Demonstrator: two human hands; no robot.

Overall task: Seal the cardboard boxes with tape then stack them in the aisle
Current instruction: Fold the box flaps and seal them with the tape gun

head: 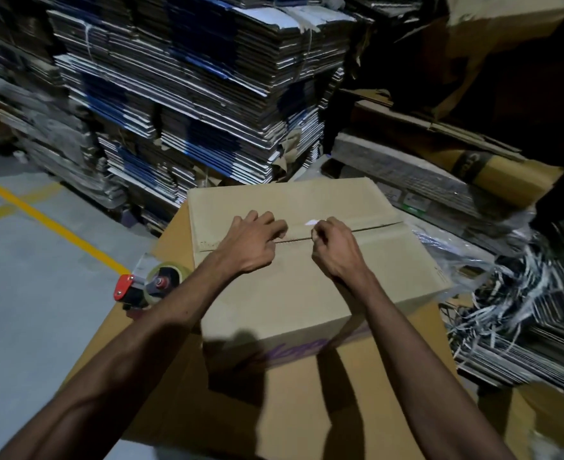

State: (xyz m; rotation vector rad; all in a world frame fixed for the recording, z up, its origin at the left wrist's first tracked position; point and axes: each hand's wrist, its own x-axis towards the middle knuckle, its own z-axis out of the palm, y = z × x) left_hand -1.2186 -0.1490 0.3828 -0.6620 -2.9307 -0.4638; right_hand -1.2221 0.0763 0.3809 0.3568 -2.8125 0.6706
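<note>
2 hands work the top seam of 1 cardboard box [294, 280], which sits on a larger flat carton [307, 403]. At far left, your tape dispenser [148, 287] rests on that carton's edge, touched by neither hand. Your left hand [250, 244] presses curled fingers onto the flaps; just right, your right hand [335, 249] pinches something small at the seam, unclear what.

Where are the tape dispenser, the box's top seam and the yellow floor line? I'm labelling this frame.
tape dispenser [151, 285]: head view, on the roll's hub.
top seam [373, 228]: head view, on the open gap right of the hands.
yellow floor line [58, 227]: head view, mid-stripe.
</note>
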